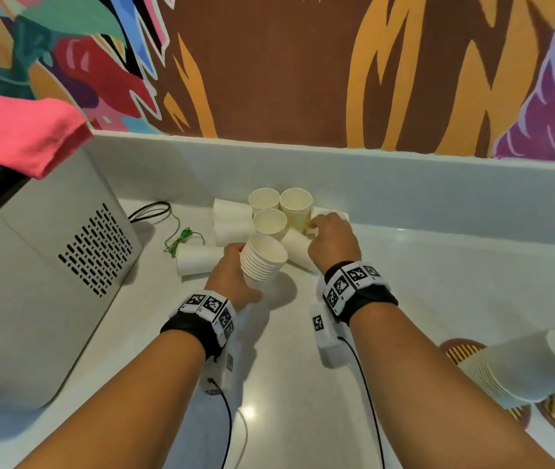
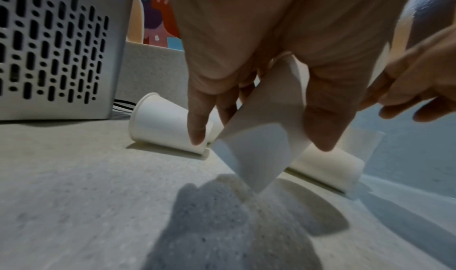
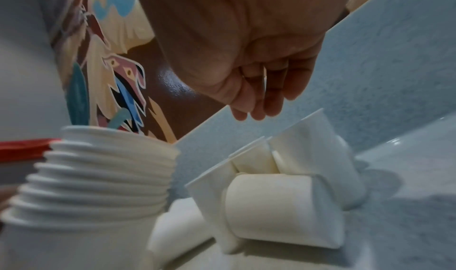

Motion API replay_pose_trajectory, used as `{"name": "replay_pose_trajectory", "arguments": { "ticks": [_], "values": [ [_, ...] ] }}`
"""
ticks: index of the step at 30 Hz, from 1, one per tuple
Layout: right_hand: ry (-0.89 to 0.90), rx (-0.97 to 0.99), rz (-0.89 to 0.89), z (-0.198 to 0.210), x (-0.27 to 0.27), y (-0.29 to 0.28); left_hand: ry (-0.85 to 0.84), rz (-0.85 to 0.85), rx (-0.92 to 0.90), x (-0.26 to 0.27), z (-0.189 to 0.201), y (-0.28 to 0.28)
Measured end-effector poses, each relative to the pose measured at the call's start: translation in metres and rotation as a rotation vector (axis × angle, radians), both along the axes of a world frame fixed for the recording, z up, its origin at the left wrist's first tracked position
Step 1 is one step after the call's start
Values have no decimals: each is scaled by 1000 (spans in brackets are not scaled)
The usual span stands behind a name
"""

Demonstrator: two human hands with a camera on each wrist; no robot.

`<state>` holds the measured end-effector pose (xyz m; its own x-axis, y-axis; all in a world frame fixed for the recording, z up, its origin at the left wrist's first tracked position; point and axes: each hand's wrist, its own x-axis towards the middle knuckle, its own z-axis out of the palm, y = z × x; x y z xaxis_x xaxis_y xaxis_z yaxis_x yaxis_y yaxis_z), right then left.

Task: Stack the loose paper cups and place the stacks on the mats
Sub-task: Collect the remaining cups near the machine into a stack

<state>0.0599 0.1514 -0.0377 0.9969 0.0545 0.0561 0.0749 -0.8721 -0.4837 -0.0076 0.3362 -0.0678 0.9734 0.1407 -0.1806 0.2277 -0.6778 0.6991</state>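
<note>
My left hand (image 1: 235, 269) grips a tilted stack of white paper cups (image 1: 262, 262) just above the counter; its fingers and thumb wrap the lowest cup (image 2: 256, 157). Behind it, several loose cups (image 1: 269, 223) stand upright or lie on their sides. My right hand (image 1: 323, 228) hovers over the back right cups, fingers (image 3: 259, 98) loosely curled and holding nothing. A lying cup (image 3: 279, 206) rests below it. At the lower right, another cup stack (image 1: 523, 370) lies across round woven mats (image 1: 462, 348).
A grey appliance with vent holes (image 1: 49, 265) stands at the left, a pink cloth (image 1: 15, 130) on top. A green-yellow wire (image 1: 181, 236) and black cable (image 1: 151, 209) lie beside it. A white ledge (image 1: 371, 170) and mural wall close off the back.
</note>
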Motion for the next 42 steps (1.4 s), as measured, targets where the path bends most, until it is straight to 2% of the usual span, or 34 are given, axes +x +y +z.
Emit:
{"name": "replay_pose_trajectory", "arguments": {
  "ticks": [5,7,9,13,15,20,24,26,28,30,32,34,36,42],
  "values": [
    [159,-81,-22,-15,8,-14,29,-15,16,4,-8,-5],
    [170,-72,-30,-15,6,-15,60,-20,51,7,-10,-5],
    [96,-14,-51,-12,6,-16,102,-32,91,10,-12,-6],
    [-205,145,-66,-2,10,-12,148,-34,133,17,-13,-9],
    [-243,270,-56,4,8,-7,154,-38,137,19,-13,-11],
    [-154,507,-5,8,-3,8,105,-40,117,20,-13,-17],
    [94,621,78,3,-9,19,37,-5,41,18,-14,-16],
    [111,700,48,0,-9,22,28,26,16,16,-13,-11],
    [63,627,-3,-7,-4,20,36,50,18,13,-13,-4],
    [73,375,-1,-18,0,17,52,68,26,10,-13,2],
    [164,92,40,-35,2,18,65,84,42,8,-13,6],
    [238,-106,66,-52,-1,23,84,97,66,7,-13,10],
    [242,-162,64,-62,-7,27,116,100,88,6,-13,12],
    [285,-130,42,-65,-12,21,208,81,202,-2,-12,20]
  ]
}}
